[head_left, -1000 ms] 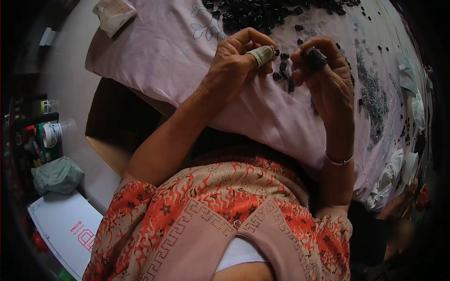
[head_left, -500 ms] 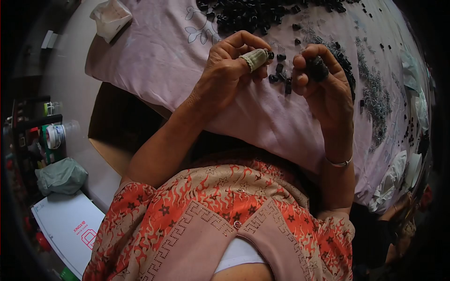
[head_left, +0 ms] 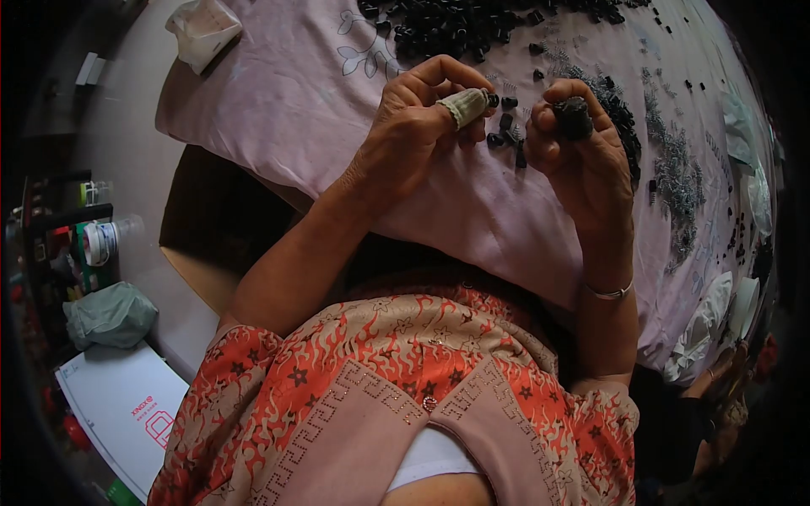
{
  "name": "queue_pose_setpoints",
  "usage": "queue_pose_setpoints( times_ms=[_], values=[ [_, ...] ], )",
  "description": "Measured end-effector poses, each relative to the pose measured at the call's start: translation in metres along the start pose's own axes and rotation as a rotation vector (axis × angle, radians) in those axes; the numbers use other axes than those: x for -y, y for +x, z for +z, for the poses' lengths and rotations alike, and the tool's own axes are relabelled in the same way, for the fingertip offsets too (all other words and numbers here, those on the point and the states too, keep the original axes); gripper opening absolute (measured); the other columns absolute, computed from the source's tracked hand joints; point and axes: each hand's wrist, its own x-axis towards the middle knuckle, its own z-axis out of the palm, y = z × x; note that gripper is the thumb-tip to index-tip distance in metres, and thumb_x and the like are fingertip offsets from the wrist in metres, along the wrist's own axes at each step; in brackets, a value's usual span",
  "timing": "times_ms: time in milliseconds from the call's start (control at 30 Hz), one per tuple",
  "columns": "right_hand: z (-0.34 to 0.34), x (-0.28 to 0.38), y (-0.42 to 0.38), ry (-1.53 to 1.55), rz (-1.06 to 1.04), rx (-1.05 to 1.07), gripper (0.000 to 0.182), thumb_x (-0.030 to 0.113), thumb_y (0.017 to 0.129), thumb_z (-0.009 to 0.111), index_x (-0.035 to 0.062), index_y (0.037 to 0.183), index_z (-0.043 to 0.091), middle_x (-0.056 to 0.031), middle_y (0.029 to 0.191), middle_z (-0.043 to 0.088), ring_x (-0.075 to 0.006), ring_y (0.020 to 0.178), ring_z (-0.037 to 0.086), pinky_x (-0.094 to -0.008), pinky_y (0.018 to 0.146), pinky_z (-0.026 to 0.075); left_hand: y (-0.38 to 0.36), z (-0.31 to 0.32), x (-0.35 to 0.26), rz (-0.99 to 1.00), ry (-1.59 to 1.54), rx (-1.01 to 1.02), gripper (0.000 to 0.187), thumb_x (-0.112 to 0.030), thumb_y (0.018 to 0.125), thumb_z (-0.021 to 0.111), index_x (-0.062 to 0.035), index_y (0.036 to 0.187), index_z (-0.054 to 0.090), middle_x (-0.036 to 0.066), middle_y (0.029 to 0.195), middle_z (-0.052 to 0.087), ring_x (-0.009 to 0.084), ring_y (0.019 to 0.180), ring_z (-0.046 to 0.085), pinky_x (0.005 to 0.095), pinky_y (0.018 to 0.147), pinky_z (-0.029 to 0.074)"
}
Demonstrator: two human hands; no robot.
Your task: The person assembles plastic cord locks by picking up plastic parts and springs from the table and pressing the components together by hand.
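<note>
Cloth-covered and pinkish, the tabletop (head_left: 270, 118) spread across my distant feed, its edge curving above an open carton (head_left: 196, 274). Up top sat a big heap of black parts (head_left: 460, 27); over to the right, a grey drift of springs (head_left: 673, 190), with crumpled white plastic (head_left: 702, 329) beyond. Far left I had a white packet (head_left: 202, 35), a grey-green bag (head_left: 111, 315) and a white box (head_left: 126, 392). Loose black pieces (head_left: 506, 123) lay right between the hands, and the right hand stood in front of part of a second dark heap (head_left: 626, 126).

Now the close work! My left hand (head_left: 413, 118) was pinching a small black part (head_left: 494, 99), its thumb in a pale cot (head_left: 464, 106) blocking most of it from me. One round end peeked out, facing the right hand; too little showed to call its long axis. That right hand (head_left: 591, 156), thumb wrapped in black (head_left: 574, 118), hovered alongside, fingers curled, fingertips bunched; whether they gripped anything, I couldn't tell.
</note>
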Motion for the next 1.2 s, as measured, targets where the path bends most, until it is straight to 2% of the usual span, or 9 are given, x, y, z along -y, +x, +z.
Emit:
queue_pose_setpoints(
  times_ms=[300,533,733,900,1000,1200],
  values=[
    [0.004,0.005,-0.001,-0.041,0.06,-0.005,0.031,0.022,0.091,0.056,0.0,0.113,0.049,-0.0106,0.093,0.063,-0.0129,0.072,0.062,-0.024,0.059,0.049,0.0,0.0,-0.001,-0.019,0.013,-0.001,0.017,-0.008,0.088,0.056,0.0,0.103,0.056,0.01,0.089,0.062,0.0106,0.071,0.057,0.0198,0.066,0.046],
    [-0.001,0.005,0.001,0.045,0.105,0.071,0.031,0.024,0.092,0.055,0.0005,0.111,0.049,-0.0085,0.086,0.063,-0.013,0.067,0.061,-0.0226,0.058,0.048,0.001,-0.003,0.002,-0.012,-0.005,0.019,0.017,-0.008,0.089,0.056,0.0002,0.103,0.055,0.01,0.089,0.062,0.0107,0.072,0.057,0.0205,0.067,0.047],
    [0.006,0.001,-0.001,0.006,0.072,0.012,0.034,0.027,0.09,0.059,0.0011,0.111,0.049,-0.0086,0.091,0.062,-0.0131,0.069,0.061,-0.0232,0.06,0.048,0.001,-0.001,0.001,-0.022,0.006,0.005,0.016,-0.008,0.088,0.056,0.0001,0.103,0.055,0.01,0.088,0.062,0.0105,0.072,0.057,0.0209,0.066,0.047],
    [0.009,-0.001,-0.001,-0.057,0.036,-0.05,0.031,0.021,0.09,0.06,0.0015,0.112,0.051,-0.0096,0.096,0.062,-0.0132,0.074,0.062,-0.0239,0.066,0.05,0.001,0.0,0.0,-0.024,0.029,-0.001,0.016,-0.007,0.088,0.055,-0.0001,0.102,0.056,0.009,0.088,0.062,0.0102,0.072,0.057,0.0202,0.066,0.047],
    [0.004,-0.002,0.001,-0.034,0.035,0.025,0.029,0.018,0.089,0.061,0.0016,0.111,0.051,-0.0093,0.095,0.062,-0.013,0.077,0.062,-0.0242,0.069,0.05,0.001,0.001,0.0,-0.019,0.024,-0.008,0.015,-0.007,0.088,0.055,-0.0001,0.101,0.057,0.009,0.089,0.062,0.01,0.073,0.057,0.0196,0.067,0.047],
    [0.004,-0.001,0.002,-0.069,0.03,0.007,0.029,0.017,0.088,0.062,0.0022,0.111,0.052,-0.0084,0.093,0.062,-0.0135,0.077,0.062,-0.0257,0.069,0.051,0.001,0.0,0.001,-0.014,0.005,0.001,0.015,-0.007,0.088,0.055,-0.0003,0.101,0.057,0.009,0.089,0.062,0.01,0.073,0.057,0.0198,0.068,0.048]
  ],
)
